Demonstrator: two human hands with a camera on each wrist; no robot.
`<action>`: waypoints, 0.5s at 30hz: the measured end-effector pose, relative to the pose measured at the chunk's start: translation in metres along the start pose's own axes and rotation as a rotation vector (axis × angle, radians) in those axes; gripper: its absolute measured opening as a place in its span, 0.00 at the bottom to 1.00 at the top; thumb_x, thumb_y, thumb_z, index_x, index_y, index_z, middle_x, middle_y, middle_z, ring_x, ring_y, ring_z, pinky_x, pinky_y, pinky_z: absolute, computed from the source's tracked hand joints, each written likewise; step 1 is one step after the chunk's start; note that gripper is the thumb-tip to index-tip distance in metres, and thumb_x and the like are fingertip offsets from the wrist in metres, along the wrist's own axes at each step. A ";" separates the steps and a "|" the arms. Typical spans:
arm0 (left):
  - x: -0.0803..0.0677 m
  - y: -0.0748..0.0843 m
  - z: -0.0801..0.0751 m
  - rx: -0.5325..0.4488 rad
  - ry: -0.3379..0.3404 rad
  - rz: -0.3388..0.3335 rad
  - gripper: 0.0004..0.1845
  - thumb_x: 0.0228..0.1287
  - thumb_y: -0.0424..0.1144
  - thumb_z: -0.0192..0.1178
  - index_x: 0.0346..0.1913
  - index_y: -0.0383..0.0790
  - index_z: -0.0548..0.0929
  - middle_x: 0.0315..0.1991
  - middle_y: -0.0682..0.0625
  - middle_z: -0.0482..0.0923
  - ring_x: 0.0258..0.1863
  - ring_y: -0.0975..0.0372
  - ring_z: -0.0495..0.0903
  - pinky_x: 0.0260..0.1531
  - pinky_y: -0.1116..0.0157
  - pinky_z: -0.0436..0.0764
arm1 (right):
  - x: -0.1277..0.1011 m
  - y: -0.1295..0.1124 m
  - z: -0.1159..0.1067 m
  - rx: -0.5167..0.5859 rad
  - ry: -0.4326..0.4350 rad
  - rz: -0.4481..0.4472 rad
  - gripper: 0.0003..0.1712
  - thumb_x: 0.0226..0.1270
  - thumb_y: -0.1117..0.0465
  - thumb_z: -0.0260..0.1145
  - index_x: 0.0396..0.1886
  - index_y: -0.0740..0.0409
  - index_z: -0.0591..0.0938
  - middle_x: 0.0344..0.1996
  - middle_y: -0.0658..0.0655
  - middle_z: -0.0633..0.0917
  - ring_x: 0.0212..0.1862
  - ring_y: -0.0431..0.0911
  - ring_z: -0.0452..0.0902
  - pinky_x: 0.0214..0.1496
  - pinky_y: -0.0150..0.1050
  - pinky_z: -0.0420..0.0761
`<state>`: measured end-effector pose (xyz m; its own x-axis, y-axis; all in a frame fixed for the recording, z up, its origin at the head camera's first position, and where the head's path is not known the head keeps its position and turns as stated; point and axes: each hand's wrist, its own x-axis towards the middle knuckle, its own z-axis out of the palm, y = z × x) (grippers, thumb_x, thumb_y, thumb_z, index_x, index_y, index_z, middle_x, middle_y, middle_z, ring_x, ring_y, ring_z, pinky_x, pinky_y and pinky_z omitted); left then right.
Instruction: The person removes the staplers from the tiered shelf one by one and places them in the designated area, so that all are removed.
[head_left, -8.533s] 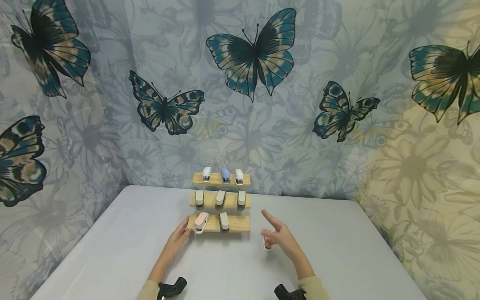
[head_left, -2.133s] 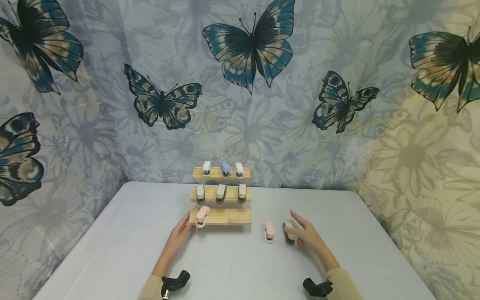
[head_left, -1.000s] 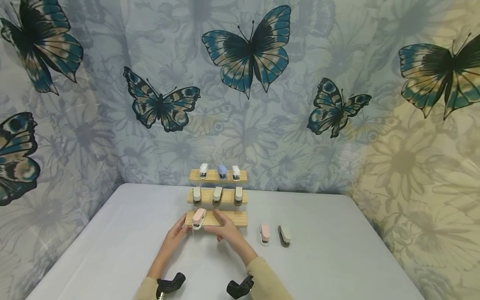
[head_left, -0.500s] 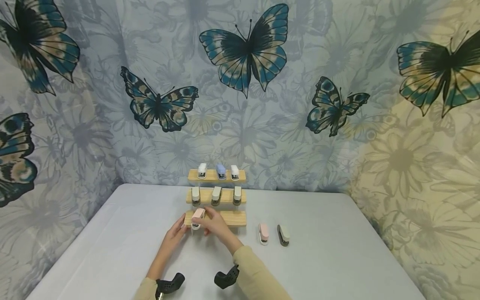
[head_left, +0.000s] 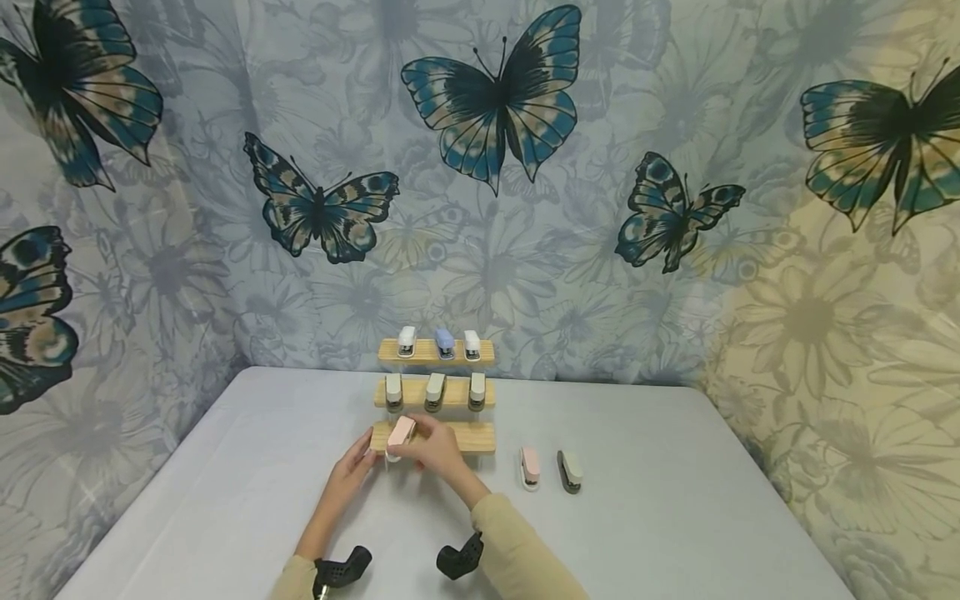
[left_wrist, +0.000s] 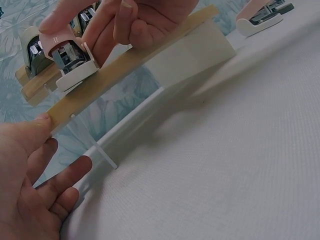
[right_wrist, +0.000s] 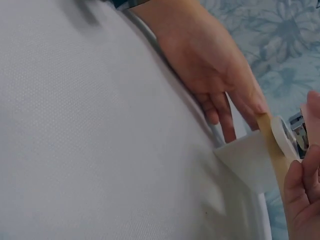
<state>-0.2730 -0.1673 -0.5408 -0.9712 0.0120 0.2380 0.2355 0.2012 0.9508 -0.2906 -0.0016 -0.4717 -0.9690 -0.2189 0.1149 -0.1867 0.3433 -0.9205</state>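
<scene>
A three-tier wooden shelf (head_left: pixel 465 437) stands at the table's far middle, with three small staplers on each of the upper two tiers. My right hand (head_left: pixel 414 439) grips a pink stapler (head_left: pixel 401 431) at the left end of the bottom tier. In the left wrist view the thumb and fingers (left_wrist: pixel 127 22) are curled round the pink stapler (left_wrist: pixel 67 52). My left hand (head_left: pixel 365 457) rests with relaxed fingers against the left end of the bottom tier; its thumb (left_wrist: pixel 40 127) touches the board's (left_wrist: pixel 145 52) edge. The right wrist view shows the left hand (right_wrist: pixel 210 65) at the board's end (right_wrist: pixel 272 137).
A second pink stapler (head_left: pixel 529 467) and a pale green one (head_left: pixel 571 471) lie side by side on the white table (head_left: pixel 675 517), right of the shelf. A butterfly-print curtain (head_left: pixel 487 208) hangs close behind the shelf.
My right hand left the two staplers on the table, crossed to the bottom tier and took hold of the pink stapler there. The left hand has stayed at the shelf's end.
</scene>
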 end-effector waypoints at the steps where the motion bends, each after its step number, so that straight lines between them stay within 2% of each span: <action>1: 0.000 0.000 0.000 -0.007 0.000 -0.018 0.25 0.55 0.48 0.45 0.55 0.43 0.58 0.54 0.45 0.55 0.44 0.55 0.66 0.44 0.57 0.63 | -0.001 0.000 0.000 -0.007 0.018 -0.016 0.37 0.27 0.44 0.67 0.44 0.52 0.72 0.41 0.50 0.73 0.40 0.42 0.68 0.40 0.38 0.70; 3: 0.000 0.000 0.000 -0.018 -0.005 -0.031 0.25 0.54 0.48 0.45 0.55 0.43 0.58 0.54 0.46 0.55 0.45 0.56 0.65 0.45 0.58 0.62 | -0.001 0.002 -0.001 0.002 0.028 -0.032 0.36 0.26 0.44 0.68 0.42 0.53 0.73 0.40 0.49 0.73 0.42 0.41 0.67 0.41 0.36 0.69; 9: 0.000 0.002 0.001 -0.023 0.005 -0.025 0.26 0.54 0.48 0.46 0.55 0.44 0.58 0.54 0.50 0.55 0.47 0.59 0.62 0.45 0.63 0.63 | -0.003 0.003 -0.003 0.035 0.009 0.017 0.37 0.25 0.44 0.68 0.43 0.50 0.73 0.41 0.47 0.72 0.41 0.39 0.66 0.40 0.34 0.69; 11: 0.000 0.001 0.000 -0.015 0.006 -0.006 0.26 0.54 0.48 0.46 0.55 0.42 0.58 0.55 0.48 0.55 0.48 0.58 0.61 0.45 0.62 0.63 | -0.004 0.002 -0.004 0.065 0.000 0.018 0.37 0.25 0.45 0.68 0.44 0.51 0.73 0.41 0.48 0.72 0.38 0.40 0.68 0.34 0.34 0.72; 15: 0.000 0.000 -0.001 -0.007 -0.011 0.024 0.26 0.55 0.46 0.45 0.56 0.39 0.56 0.55 0.45 0.53 0.50 0.54 0.58 0.45 0.60 0.62 | -0.008 0.000 -0.008 0.136 -0.038 -0.011 0.35 0.27 0.51 0.70 0.43 0.56 0.73 0.39 0.49 0.74 0.26 0.42 0.72 0.21 0.35 0.73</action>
<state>-0.2730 -0.1679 -0.5408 -0.9655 0.0275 0.2589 0.2593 0.1934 0.9462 -0.2839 0.0078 -0.4696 -0.9597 -0.2571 0.1136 -0.1713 0.2144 -0.9616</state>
